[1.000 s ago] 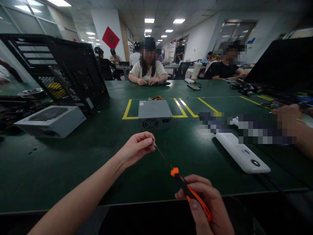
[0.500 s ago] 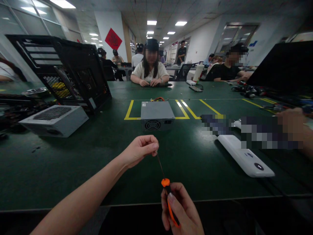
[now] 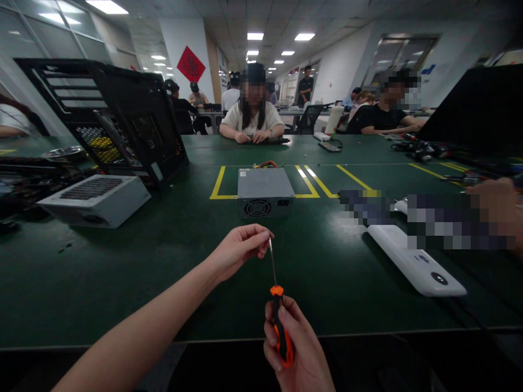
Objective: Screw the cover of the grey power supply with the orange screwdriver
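Note:
My right hand (image 3: 296, 337) is wrapped round the orange and black handle of a screwdriver (image 3: 277, 321), whose thin metal shaft points up and away from me. At the shaft's tip, my left hand (image 3: 243, 247) is closed in a pinch of thumb and forefinger. Whatever sits between those fingertips is too small to make out. Just beyond my hands, a grey power supply unit (image 3: 265, 185) stands on the green table (image 3: 171, 272), its round fan grille and socket facing me and coloured wires behind it.
On the left are an open black computer case (image 3: 134, 120) and another power supply (image 3: 98, 198) with a mesh top. A white power bank-like device (image 3: 417, 264) lies at right, near another person's hand (image 3: 496, 209). Across the table sits a person (image 3: 251, 117). Yellow tape (image 3: 314, 185) marks the tabletop.
The screwdriver has become more upright, its handle raised slightly in my right hand. My left hand has shifted a little to the right, staying at the tip.

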